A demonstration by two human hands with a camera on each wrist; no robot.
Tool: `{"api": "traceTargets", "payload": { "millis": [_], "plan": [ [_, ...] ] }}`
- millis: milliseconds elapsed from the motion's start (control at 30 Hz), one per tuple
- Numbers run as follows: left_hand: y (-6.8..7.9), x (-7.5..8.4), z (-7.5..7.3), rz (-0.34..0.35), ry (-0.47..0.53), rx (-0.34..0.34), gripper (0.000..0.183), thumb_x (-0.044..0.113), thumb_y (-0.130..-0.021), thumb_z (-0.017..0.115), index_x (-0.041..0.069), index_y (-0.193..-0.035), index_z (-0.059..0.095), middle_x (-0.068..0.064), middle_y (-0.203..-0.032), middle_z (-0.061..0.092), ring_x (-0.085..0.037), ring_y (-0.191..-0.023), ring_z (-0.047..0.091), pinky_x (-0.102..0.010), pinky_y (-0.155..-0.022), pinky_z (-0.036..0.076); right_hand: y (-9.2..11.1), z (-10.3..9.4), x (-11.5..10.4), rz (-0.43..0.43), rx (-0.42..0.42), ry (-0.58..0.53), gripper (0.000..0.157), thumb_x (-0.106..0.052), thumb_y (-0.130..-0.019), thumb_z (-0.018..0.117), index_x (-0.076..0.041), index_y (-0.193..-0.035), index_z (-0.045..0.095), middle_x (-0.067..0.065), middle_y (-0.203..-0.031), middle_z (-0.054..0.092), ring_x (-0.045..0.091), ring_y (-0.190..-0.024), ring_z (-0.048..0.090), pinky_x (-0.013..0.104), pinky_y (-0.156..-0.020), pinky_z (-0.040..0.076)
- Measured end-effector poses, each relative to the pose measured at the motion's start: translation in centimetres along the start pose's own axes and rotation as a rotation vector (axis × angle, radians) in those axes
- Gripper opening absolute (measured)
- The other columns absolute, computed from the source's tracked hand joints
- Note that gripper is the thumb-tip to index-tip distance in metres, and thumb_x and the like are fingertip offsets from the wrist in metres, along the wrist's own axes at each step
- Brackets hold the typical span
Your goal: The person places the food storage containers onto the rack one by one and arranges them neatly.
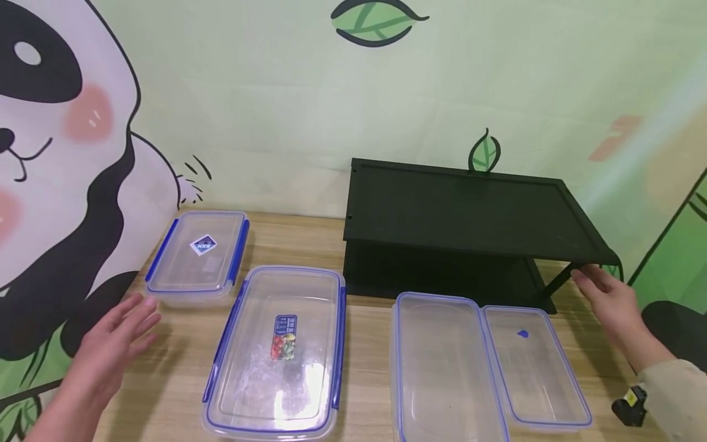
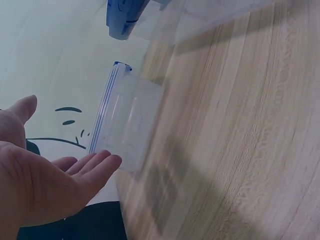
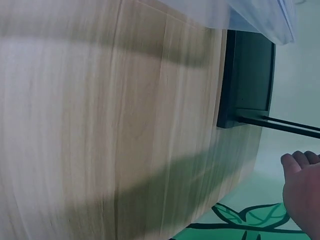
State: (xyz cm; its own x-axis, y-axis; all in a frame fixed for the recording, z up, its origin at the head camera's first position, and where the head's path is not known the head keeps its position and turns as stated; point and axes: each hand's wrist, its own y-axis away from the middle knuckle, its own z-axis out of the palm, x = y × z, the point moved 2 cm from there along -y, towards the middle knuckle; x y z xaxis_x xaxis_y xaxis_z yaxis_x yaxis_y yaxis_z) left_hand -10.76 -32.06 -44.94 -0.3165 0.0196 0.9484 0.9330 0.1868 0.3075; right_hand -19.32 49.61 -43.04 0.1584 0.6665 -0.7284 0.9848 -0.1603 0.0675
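Note:
My left hand (image 1: 113, 344) hovers at the left with its fingers extended and palm turned inward, holding nothing. Just beyond its fingertips sits a small clear food container (image 1: 207, 252) with blue side clips, also in the left wrist view as a clear box (image 2: 127, 117). My right hand (image 1: 613, 304) is at the front right corner of a black two-tier shelf (image 1: 464, 212), fingertips close beside its slanted post. In the right wrist view the fingers (image 3: 300, 162) show near the shelf post (image 3: 290, 127), not wrapped around it.
A large lidded container (image 1: 276, 380) with blue clips stands left of centre. Two clear containers, a larger one (image 1: 442, 362) and a narrower one (image 1: 533, 368), stand side by side before the shelf. A printed panda backdrop (image 1: 248, 92) rises behind the wooden table (image 1: 364, 393).

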Motion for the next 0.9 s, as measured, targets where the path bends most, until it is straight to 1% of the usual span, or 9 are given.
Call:
{"api": "traceTargets", "payload": {
  "millis": [67, 133, 233, 333, 400, 667, 767, 833, 900],
  "plan": [
    [-0.2, -0.3, 0.0, 0.001, 0.041, -0.031, 0.095, 0.039, -0.110, 0.059, -0.003, -0.168, -0.003, 0.036, -0.100, 0.060, 0.017, -0.095, 0.063, -0.014, -0.082, 0.058, -0.2, 0.1, 0.2, -0.005, 0.016, 0.012, 0.081, -0.052, -0.111, 0.048, 0.001, -0.167, 0.022, 0.035, -0.166, 0.027, 0.027, -0.150, 0.046, 0.002, -0.076, 0.041],
    [-0.4, -0.6, -0.1, -0.001, 0.075, -0.054, 0.094, 0.038, -0.111, 0.057, -0.004, -0.167, -0.005, 0.035, -0.104, 0.061, 0.015, -0.097, 0.064, -0.015, -0.084, 0.059, -0.4, 0.2, 0.5, -0.007, 0.027, 0.016, 0.080, -0.051, -0.111, 0.051, 0.002, -0.166, 0.027, 0.033, -0.163, 0.034, 0.001, -0.130, 0.058, 0.003, -0.075, 0.043],
    [-0.6, -0.9, -0.1, -0.025, 0.097, -0.079, 0.094, 0.041, -0.112, 0.053, -0.002, -0.167, -0.010, 0.004, -0.139, 0.065, 0.014, -0.099, 0.064, -0.017, -0.087, 0.059, -0.5, 0.4, 0.8, -0.009, 0.038, 0.012, 0.078, -0.050, -0.110, 0.054, 0.003, -0.164, 0.033, 0.016, -0.155, 0.055, -0.023, -0.097, 0.048, 0.005, -0.073, 0.045],
    [-0.8, -0.9, 0.0, -0.054, 0.098, -0.103, 0.095, 0.045, -0.112, 0.049, 0.001, -0.167, -0.014, -0.028, -0.172, 0.022, 0.015, -0.099, 0.061, -0.016, -0.089, 0.058, -0.5, 0.5, 0.8, -0.004, 0.039, -0.017, 0.080, -0.052, -0.109, 0.056, 0.005, -0.162, 0.035, -0.020, -0.127, 0.068, -0.026, -0.091, 0.047, 0.006, -0.071, 0.045],
    [-0.8, -0.9, 0.1, -0.065, 0.102, -0.119, 0.095, 0.047, -0.113, 0.047, 0.001, -0.166, -0.018, -0.034, -0.173, -0.003, 0.015, -0.098, 0.060, -0.015, -0.088, 0.057, -0.6, 0.6, 0.7, 0.001, 0.041, -0.049, 0.081, -0.052, -0.108, 0.057, 0.006, -0.161, 0.036, -0.039, -0.107, 0.059, -0.026, -0.089, 0.050, 0.006, -0.070, 0.045],
    [-1.1, -1.0, 0.2, -0.084, 0.176, -0.156, 0.096, 0.047, -0.113, 0.043, 0.003, -0.162, -0.028, -0.033, -0.172, -0.009, 0.014, -0.101, 0.060, -0.017, -0.092, 0.057, -0.7, 1.1, 0.7, 0.013, 0.065, -0.160, 0.079, -0.044, -0.107, 0.064, 0.012, -0.157, 0.038, -0.044, -0.095, 0.060, -0.023, -0.086, 0.061, 0.003, -0.071, 0.047],
    [-1.4, -1.2, 0.1, -0.093, 0.213, -0.158, 0.096, 0.047, -0.113, 0.042, 0.005, -0.162, -0.029, -0.029, -0.174, 0.002, 0.012, -0.103, 0.061, -0.018, -0.094, 0.057, -0.9, 1.3, 1.0, 0.015, 0.080, -0.169, 0.077, -0.043, -0.108, 0.063, 0.013, -0.156, 0.039, -0.043, -0.091, 0.062, -0.022, -0.085, 0.062, 0.002, -0.071, 0.046],
    [-1.5, -1.5, 0.1, -0.102, 0.270, -0.159, 0.090, 0.046, -0.113, 0.043, 0.013, -0.167, -0.020, -0.023, -0.166, 0.037, 0.009, -0.104, 0.064, -0.020, -0.094, 0.057, -1.0, 1.5, 1.2, 0.016, 0.087, -0.190, 0.076, -0.040, -0.108, 0.063, 0.015, -0.155, 0.038, -0.042, -0.089, 0.064, -0.020, -0.084, 0.064, 0.001, -0.072, 0.045],
    [-1.7, -1.7, 0.1, -0.119, 0.353, -0.157, 0.072, 0.044, -0.113, 0.046, 0.023, -0.167, 0.002, -0.007, -0.142, 0.063, 0.004, -0.105, 0.067, -0.023, -0.096, 0.058, -1.0, 1.6, 1.3, 0.019, 0.088, -0.227, 0.076, -0.037, -0.108, 0.064, 0.016, -0.155, 0.036, -0.040, -0.087, 0.065, -0.019, -0.082, 0.066, 0.000, -0.073, 0.045]
  ]
}}
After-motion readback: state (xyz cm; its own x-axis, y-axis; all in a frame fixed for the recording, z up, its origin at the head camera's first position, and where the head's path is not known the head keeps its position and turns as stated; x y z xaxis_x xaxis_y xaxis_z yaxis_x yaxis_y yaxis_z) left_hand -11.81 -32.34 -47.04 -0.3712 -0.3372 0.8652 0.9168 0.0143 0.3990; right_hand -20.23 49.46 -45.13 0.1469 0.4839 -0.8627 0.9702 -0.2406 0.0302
